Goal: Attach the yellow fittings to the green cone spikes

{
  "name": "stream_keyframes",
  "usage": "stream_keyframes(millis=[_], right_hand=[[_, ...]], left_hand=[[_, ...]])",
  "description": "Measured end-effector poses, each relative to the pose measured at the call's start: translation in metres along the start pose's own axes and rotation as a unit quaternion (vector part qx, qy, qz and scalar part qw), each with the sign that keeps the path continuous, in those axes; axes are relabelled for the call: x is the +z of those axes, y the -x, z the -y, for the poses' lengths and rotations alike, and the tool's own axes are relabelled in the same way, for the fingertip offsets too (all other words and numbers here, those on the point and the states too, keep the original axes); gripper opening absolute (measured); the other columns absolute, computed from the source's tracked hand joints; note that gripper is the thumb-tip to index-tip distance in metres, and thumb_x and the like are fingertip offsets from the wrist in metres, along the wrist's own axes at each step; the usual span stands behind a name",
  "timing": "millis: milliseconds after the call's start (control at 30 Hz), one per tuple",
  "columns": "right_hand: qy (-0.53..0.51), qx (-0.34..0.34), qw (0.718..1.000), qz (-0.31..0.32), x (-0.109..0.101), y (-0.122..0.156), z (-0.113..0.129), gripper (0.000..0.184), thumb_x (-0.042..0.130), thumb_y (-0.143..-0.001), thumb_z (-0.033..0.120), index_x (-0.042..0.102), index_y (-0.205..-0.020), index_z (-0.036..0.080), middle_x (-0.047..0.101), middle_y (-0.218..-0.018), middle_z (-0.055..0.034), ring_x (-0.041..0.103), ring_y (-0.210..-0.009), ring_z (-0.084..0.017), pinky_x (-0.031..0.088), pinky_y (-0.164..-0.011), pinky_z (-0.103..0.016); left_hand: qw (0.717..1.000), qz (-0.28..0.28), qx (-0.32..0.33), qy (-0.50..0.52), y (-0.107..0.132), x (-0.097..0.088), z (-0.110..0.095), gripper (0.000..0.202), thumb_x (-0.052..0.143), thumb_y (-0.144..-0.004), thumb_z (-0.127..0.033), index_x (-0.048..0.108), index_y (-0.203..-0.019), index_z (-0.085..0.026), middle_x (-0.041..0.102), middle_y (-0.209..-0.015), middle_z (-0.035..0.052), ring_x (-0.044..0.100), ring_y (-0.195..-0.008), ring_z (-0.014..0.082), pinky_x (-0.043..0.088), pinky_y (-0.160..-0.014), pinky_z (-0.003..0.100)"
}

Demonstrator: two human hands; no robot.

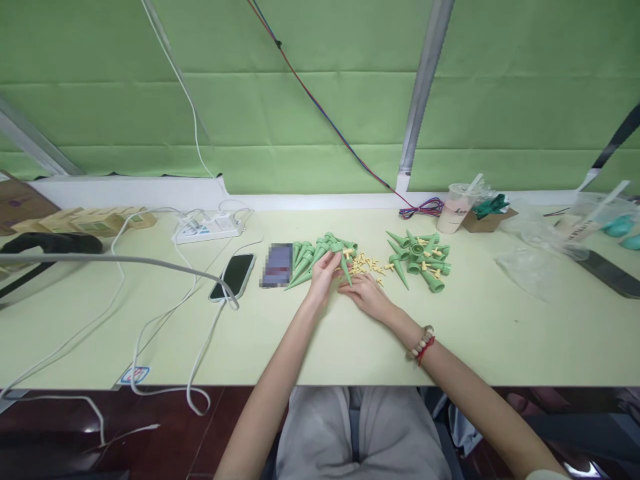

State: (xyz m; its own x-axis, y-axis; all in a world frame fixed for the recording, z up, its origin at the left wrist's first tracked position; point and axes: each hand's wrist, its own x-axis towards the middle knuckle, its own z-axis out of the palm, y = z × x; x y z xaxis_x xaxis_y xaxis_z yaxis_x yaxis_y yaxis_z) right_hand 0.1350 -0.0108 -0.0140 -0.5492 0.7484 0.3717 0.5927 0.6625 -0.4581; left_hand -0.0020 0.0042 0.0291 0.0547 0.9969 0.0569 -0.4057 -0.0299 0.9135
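My left hand (323, 275) is closed around a green plastic cone spike (345, 270), its tip pointing down toward the table. Just right of it, my right hand (367, 295) lies low over the table with its fingers stretched toward the left hand; some fingertips are hard to make out. Small yellow plastic pieces (367, 262) lie scattered just behind my right hand. Behind and left of my left hand is a pile of green cone spikes (306, 257). Another heap of green cones (415, 252), several with yellow pieces attached, sits to the right.
A phone (233, 277) and a blurred dark rectangle (277, 265) lie to the left. White cables (145, 327) trail from a power strip (209, 228). At the back right stand a drink cup (454, 210) and a small box (487, 220), near plastic bags (525, 267) and another dark phone-like object (613, 273).
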Motion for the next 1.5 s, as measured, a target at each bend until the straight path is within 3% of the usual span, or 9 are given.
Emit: stream_keyframes(millis=[100, 200, 367, 533, 700, 833, 1300, 1367, 1500], right_hand=[[-0.015, 0.019, 0.999, -0.031, 0.001, 0.000, -0.005, 0.019, 0.056, -0.087, 0.014, 0.073, -0.090, 0.023, 0.072, -0.098, -0.0064, 0.062, -0.097, -0.022, 0.044, -0.084, -0.038], [-0.051, 0.030, 0.996, -0.062, 0.002, 0.000, -0.007, 0.020, 0.056, -0.085, 0.010, 0.072, -0.089, 0.022, 0.072, -0.100, -0.0057, 0.064, -0.094, -0.021, 0.046, -0.085, -0.036], [-0.096, 0.078, 0.984, -0.131, 0.002, 0.000, -0.010, 0.020, 0.053, -0.084, 0.012, 0.069, -0.092, 0.019, 0.070, -0.096, -0.0080, 0.064, -0.087, -0.020, 0.050, -0.080, -0.035], [-0.203, 0.144, 0.942, -0.224, -0.003, -0.001, -0.011, 0.018, 0.058, -0.082, 0.026, 0.069, -0.094, 0.019, 0.069, -0.096, -0.0086, 0.065, -0.077, -0.019, 0.054, -0.075, -0.036], [-0.275, 0.173, 0.907, -0.267, -0.008, -0.002, -0.013, 0.029, 0.065, -0.076, 0.043, 0.070, -0.091, 0.018, 0.068, -0.093, -0.0096, 0.066, -0.078, -0.020, 0.055, -0.076, -0.037], [-0.285, 0.180, 0.902, -0.271, -0.010, -0.002, -0.013, 0.031, 0.066, -0.074, 0.046, 0.071, -0.089, 0.018, 0.067, -0.092, -0.0094, 0.065, -0.078, -0.019, 0.055, -0.075, -0.036], [-0.303, 0.197, 0.891, -0.274, -0.016, -0.004, -0.005, 0.026, 0.062, -0.079, 0.041, 0.068, -0.087, 0.017, 0.068, -0.091, -0.0093, 0.065, -0.080, -0.019, 0.053, -0.074, -0.033], [-0.301, 0.201, 0.901, -0.239, -0.016, -0.003, -0.005, 0.026, 0.061, -0.081, 0.041, 0.068, -0.086, 0.017, 0.070, -0.088, -0.0084, 0.065, -0.076, -0.019, 0.052, -0.070, -0.031], [-0.210, 0.147, 0.958, -0.124, -0.010, 0.001, -0.007, 0.014, 0.070, -0.074, 0.031, 0.071, -0.081, 0.019, 0.071, -0.081, -0.0055, 0.063, -0.071, -0.018, 0.049, -0.066, -0.029]], left_hand=[[0.999, 0.020, -0.022, 0.030, -0.001, 0.000, 0.001, 0.036, 0.072, -0.068, -0.044, 0.054, -0.081, -0.015, 0.064, -0.082, 0.0037, 0.057, -0.058, 0.0085, 0.045, -0.056, 0.023], [0.997, 0.020, -0.039, 0.069, -0.002, 0.001, 0.004, 0.040, 0.076, -0.066, -0.039, 0.046, -0.082, -0.018, 0.058, -0.070, -0.0026, 0.039, -0.044, 0.0019, 0.030, -0.043, 0.018], [0.999, 0.017, -0.036, 0.035, 0.001, 0.003, 0.006, 0.055, 0.082, -0.059, -0.032, 0.051, -0.102, -0.020, 0.045, -0.060, -0.0087, 0.032, -0.044, 0.0018, 0.023, -0.044, 0.018], [0.999, 0.038, -0.003, -0.028, 0.004, 0.003, 0.001, 0.053, 0.080, -0.060, -0.034, 0.060, -0.108, -0.019, 0.053, -0.070, -0.0041, 0.039, -0.054, 0.0051, 0.028, -0.052, 0.021], [0.998, 0.058, -0.007, -0.015, 0.004, 0.003, -0.001, 0.056, 0.077, -0.061, -0.041, 0.063, -0.110, -0.017, 0.044, -0.062, -0.0056, 0.028, -0.049, 0.0048, 0.022, -0.051, 0.024], [0.998, 0.054, 0.003, -0.017, 0.003, 0.003, -0.002, 0.056, 0.078, -0.061, -0.045, 0.064, -0.106, -0.015, 0.035, -0.057, -0.0072, 0.021, -0.049, 0.0048, 0.017, -0.050, 0.024], [0.999, 0.039, 0.008, -0.010, 0.006, 0.006, -0.006, 0.055, 0.081, -0.057, -0.039, 0.065, -0.104, -0.014, 0.032, -0.056, -0.0082, 0.018, -0.045, 0.0018, 0.014, -0.044, 0.021], [0.999, 0.043, 0.002, -0.005, 0.007, 0.006, -0.006, 0.055, 0.082, -0.058, -0.037, 0.064, -0.104, -0.015, 0.030, -0.055, -0.0086, 0.018, -0.046, 0.0023, 0.014, -0.043, 0.021], [0.997, 0.075, -0.020, 0.025, 0.008, 0.007, -0.007, 0.052, 0.079, -0.063, -0.039, 0.062, -0.107, -0.016, 0.028, -0.054, -0.0091, 0.017, -0.045, 0.0026, 0.015, -0.042, 0.019]])
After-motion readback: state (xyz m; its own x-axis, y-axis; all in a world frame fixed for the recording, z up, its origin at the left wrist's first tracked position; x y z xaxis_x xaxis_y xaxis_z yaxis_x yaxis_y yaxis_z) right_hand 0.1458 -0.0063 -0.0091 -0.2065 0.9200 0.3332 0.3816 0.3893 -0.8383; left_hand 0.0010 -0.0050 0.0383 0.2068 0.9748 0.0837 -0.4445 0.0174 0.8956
